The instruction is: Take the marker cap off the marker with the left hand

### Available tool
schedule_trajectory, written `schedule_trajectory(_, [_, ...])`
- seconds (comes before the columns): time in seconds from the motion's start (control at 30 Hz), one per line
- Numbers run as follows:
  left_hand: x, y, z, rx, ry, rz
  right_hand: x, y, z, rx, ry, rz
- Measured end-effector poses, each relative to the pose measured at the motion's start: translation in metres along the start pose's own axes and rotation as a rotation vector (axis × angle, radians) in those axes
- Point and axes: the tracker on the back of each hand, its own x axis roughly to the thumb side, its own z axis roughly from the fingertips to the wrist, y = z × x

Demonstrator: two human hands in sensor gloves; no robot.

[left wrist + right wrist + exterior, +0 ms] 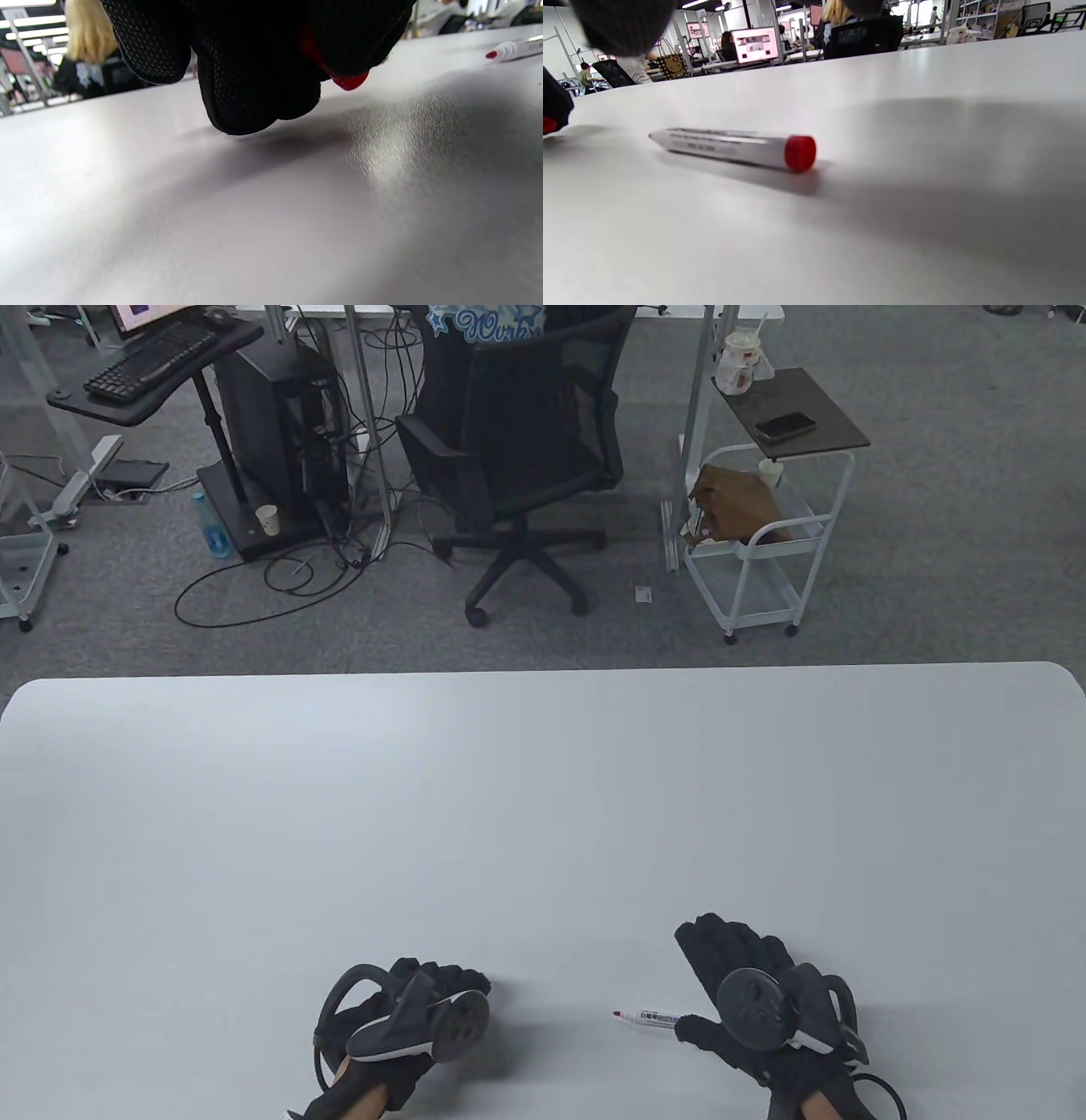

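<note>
Marker cap [348,80] off, red, pinched in curled left hand [407,1018] fingers [254,84] | marker [649,1018] uncapped on desk [543,814] | right hand [764,1010] fingers spread, resting beside barrel | next: lay cap flat, clear of tip

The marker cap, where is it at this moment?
The red marker cap is off the marker, held in the left hand, left of the marker on the table.

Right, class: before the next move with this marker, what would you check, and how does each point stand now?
1. Cap off the marker: ok, the red tip is bare.
2. Cap held in the left hand: ok, red shows between its curled fingers.
3. Marker lying flat on the table: ok.
4. Right hand steadying the marker: cannot tell; its thumb is near the marker's end.
</note>
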Motion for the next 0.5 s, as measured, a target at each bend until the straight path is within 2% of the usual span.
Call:
schedule_trajectory(0.27, [-0.0012,-0.0029,-0.0024,-0.071,0.060,-0.081,0.0017,0.0040,-0.0018,0.026,-0.005,-0.001])
schedule_trajectory(0.5, [-0.0028,-0.0031,-0.0025,-0.069,0.061,-0.056,0.0028,0.0050,-0.0025,0.041,-0.005,-0.003])
